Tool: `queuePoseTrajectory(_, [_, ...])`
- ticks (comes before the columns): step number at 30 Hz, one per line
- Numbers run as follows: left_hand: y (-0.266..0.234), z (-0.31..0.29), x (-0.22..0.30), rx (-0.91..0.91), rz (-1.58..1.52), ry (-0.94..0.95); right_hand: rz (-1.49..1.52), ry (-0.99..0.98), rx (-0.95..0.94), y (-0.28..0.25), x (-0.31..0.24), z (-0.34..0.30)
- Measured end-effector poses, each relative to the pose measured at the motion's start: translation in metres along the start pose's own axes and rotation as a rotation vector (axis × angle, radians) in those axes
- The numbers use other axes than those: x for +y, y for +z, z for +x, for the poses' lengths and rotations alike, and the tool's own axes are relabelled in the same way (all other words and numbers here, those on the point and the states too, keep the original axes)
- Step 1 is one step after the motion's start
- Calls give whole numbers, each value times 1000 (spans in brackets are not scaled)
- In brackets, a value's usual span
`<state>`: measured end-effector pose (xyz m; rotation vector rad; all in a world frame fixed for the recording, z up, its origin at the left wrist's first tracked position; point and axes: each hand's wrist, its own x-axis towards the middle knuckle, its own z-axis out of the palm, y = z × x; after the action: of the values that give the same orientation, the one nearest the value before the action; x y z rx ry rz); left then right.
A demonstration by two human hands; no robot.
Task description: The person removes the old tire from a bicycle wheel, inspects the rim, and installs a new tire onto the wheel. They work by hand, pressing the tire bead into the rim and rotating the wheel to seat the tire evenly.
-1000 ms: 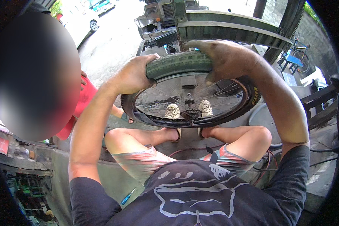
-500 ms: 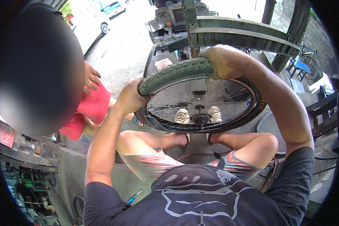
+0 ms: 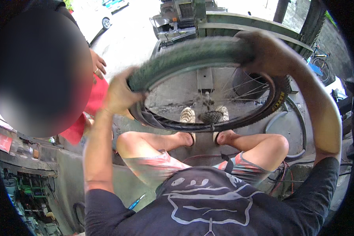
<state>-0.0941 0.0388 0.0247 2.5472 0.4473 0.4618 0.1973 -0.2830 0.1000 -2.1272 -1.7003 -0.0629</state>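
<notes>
I hold a bicycle wheel with a knobby black tire [image 3: 192,55] up in front of me, above my feet. My left hand [image 3: 121,92] is closed around the tire at its left side. At the upper right, my right hand [image 3: 263,53] grips the tire too; that hand is dark and smeared by motion. Thin spokes and a sprocket cassette [image 3: 210,117] show at the wheel's hub. Along the lower left rim, a black rubber edge [image 3: 151,119] looks loose; whether it is the tire's bead or an inner tube I cannot tell.
At left stands a person in red clothing [image 3: 98,92], a hand [image 3: 98,65] near the wheel. A metal rail [image 3: 244,25] and a parked vehicle [image 3: 171,23] are beyond. A blue-handled screwdriver [image 3: 135,203] lies by my left side. Hoses [image 3: 289,173] run at right, near a bicycle [image 3: 322,67].
The wheel has moved up and looks larger and blurred. My left hand has shifted left, my right hand up and right, both still gripping the tire.
</notes>
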Motion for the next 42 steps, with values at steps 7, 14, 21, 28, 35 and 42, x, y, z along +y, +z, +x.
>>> queuePoseTrajectory(7, [-26,38,63,-219,39,232,201,252,-63,20,50,-51])
queuePoseTrajectory(14, [25,59,70,-261,22,280,371,252,-134,58,101,-80])
queuePoseTrajectory(21, [37,68,86,-311,115,285,26,38,-95,22,6,-7])
queuePoseTrajectory(28, [37,19,39,-71,195,183,-196,60,-322,46,-33,39])
queuePoseTrajectory(35, [-1,28,58,-123,122,193,-135,-22,-191,10,-26,25])
queuePoseTrajectory(42, [-5,52,96,-352,135,272,29,61,-69,30,-4,-19])
